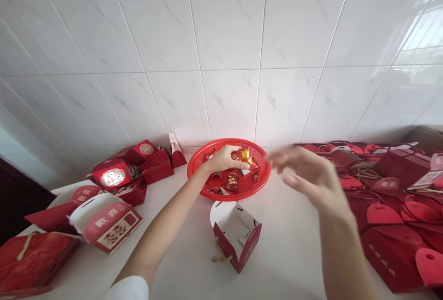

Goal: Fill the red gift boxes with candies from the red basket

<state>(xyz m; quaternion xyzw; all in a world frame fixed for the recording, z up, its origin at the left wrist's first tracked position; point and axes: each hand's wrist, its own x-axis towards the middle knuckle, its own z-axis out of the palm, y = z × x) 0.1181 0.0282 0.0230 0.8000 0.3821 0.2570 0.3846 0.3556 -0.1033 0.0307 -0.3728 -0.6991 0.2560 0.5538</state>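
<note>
My left hand (224, 159) pinches a gold-and-red packet (245, 157) at 12 o'clock in the red mesh basket (192, 166), its long axis toward 2 o'clock; my open right hand (308, 175) hangs apart, just beyond the rim at 1 o'clock.

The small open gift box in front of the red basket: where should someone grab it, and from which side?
Take the box by its near corner, coming from the person's side and slightly above. Two red walls meet there, likely giving a stiff edge to pinch, while the white flap stands open and the twine loop looks too loose to lift by.
</note>
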